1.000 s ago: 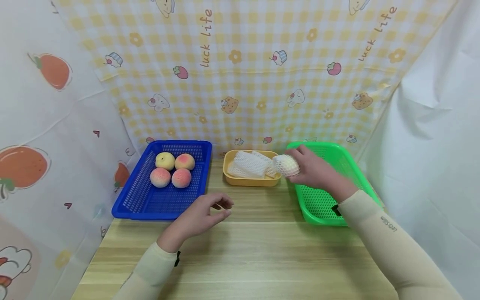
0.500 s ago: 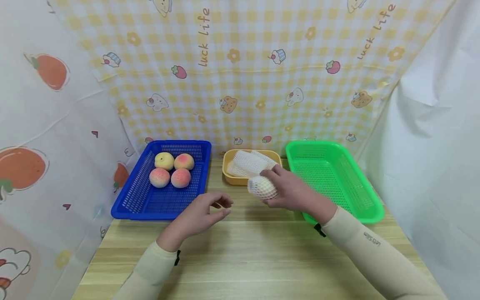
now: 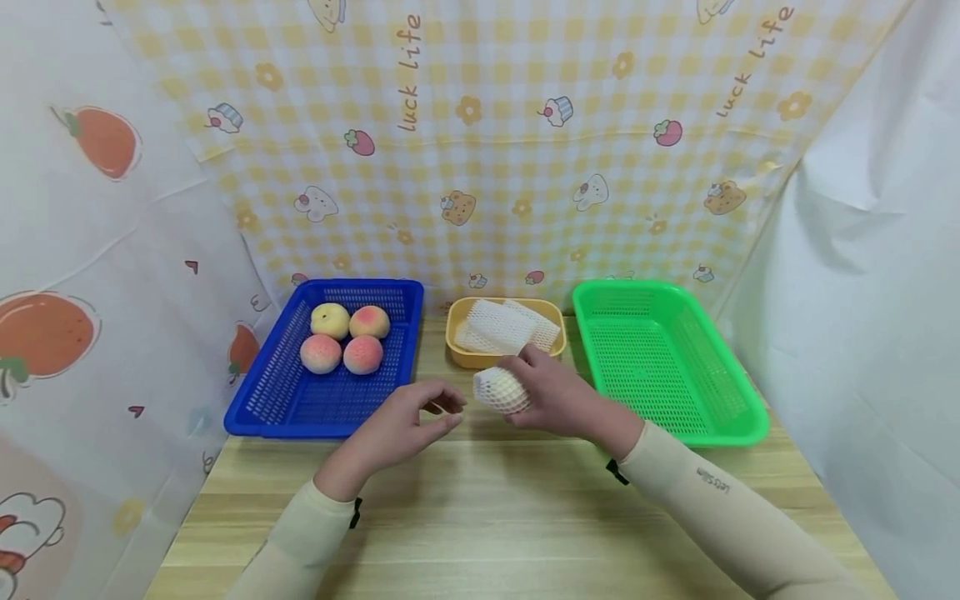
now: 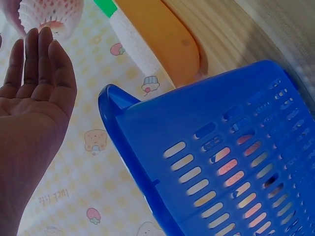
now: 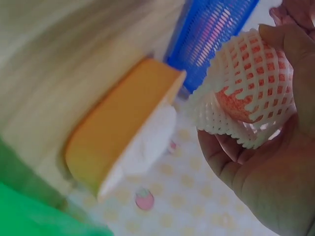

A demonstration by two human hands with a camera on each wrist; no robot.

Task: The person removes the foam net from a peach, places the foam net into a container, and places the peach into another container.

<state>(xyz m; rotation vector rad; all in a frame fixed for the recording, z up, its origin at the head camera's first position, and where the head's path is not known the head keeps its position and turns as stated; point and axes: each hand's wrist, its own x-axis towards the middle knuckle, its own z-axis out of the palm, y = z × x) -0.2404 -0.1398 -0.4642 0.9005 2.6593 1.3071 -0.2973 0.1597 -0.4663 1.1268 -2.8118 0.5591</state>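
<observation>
My right hand [image 3: 558,398] grips a peach [image 5: 241,105] wrapped in a white foam net sleeve [image 3: 501,390]. The net's loose end points left, toward my other hand. In the right wrist view, thumb and fingers curl round the netted peach, and its pinkish-red skin shows through the mesh. My left hand [image 3: 408,423] hovers over the table in front of the blue basket, fingers loosely bent and holding nothing. A small gap separates its fingertips from the net in the head view. Behind both hands, a yellow tray [image 3: 468,360] holds several flat foam net sleeves [image 3: 498,325].
On the left, a blue basket [image 3: 318,408] contains several peaches [image 3: 363,355]. A green basket [image 3: 660,367] stands on the right, nothing visible inside it. Wooden table [image 3: 480,517] lies under everything, and a checked cloth [image 3: 517,167] hangs behind.
My right hand has carried the netted peach left and toward me, from the green basket's near-left edge to in front of the yellow tray. The left hand has stayed still.
</observation>
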